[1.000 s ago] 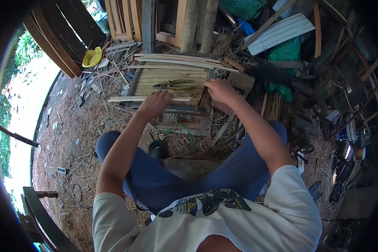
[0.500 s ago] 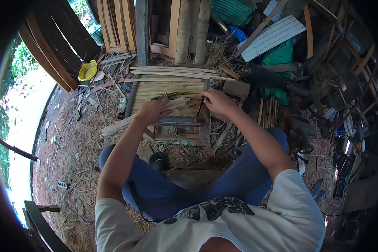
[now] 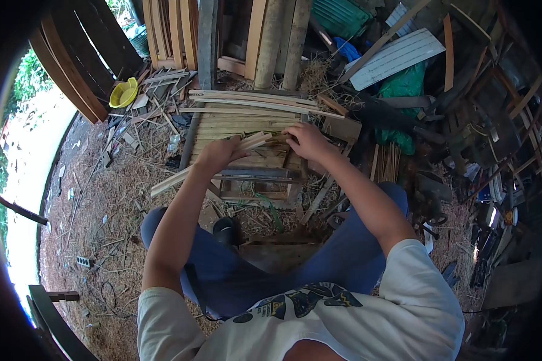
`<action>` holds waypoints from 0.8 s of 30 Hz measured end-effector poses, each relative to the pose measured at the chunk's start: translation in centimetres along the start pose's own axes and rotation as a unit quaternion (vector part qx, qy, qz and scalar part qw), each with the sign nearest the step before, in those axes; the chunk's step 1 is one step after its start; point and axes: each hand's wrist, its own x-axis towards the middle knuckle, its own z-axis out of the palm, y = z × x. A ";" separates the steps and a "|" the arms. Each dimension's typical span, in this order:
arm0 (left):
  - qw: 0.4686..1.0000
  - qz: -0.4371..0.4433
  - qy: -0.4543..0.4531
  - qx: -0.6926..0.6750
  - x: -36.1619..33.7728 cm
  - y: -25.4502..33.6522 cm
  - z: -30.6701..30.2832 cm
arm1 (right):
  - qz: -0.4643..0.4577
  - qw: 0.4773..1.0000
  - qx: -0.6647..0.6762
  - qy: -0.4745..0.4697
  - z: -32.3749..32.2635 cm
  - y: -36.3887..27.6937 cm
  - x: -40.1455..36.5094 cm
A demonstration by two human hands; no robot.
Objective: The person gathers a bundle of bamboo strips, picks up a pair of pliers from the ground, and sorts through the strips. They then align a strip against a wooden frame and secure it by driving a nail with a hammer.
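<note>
My left hand point(image 3: 218, 157) is closed round a small bundle of pale wooden strips point(image 3: 173, 180). The strips' short ends stick out past my fingers toward the middle of the slatted bench, and their long ends slant down to the left. A tool with yellow-green handles, apparently pliers point(image 3: 256, 133), lies on the slats just beyond the bundle, partly hidden. My right hand point(image 3: 309, 143) is at the bench's right side with its fingers curled together, close to the tool's handle ends. What those fingers pinch is too small to make out.
Long strips point(image 3: 253, 101) lie across the far side of the slatted bench point(image 3: 223, 125). A yellow basin point(image 3: 124, 94) and wood scraps sit at far left. Upright timber stands behind. On the right are a white board point(image 3: 397, 58), a green sack point(image 3: 403, 90) and thin sticks point(image 3: 389, 163).
My right hand has shifted slightly up and its fingertips have moved in toward the tool's handles. My left hand still grips the strips, moved a little right. The view has shifted slightly.
</note>
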 end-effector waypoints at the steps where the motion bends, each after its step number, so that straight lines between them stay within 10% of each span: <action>1: 1.000 0.002 0.010 -0.003 -0.3 -0.2 -0.2 | 0.011 1.000 0.002 -0.011 0.2 -0.2 0.3; 24: 0.990 -0.032 0.136 0.001 1.1 -1.8 -0.6 | -0.066 0.990 -0.127 0.001 3.2 -1.0 2.9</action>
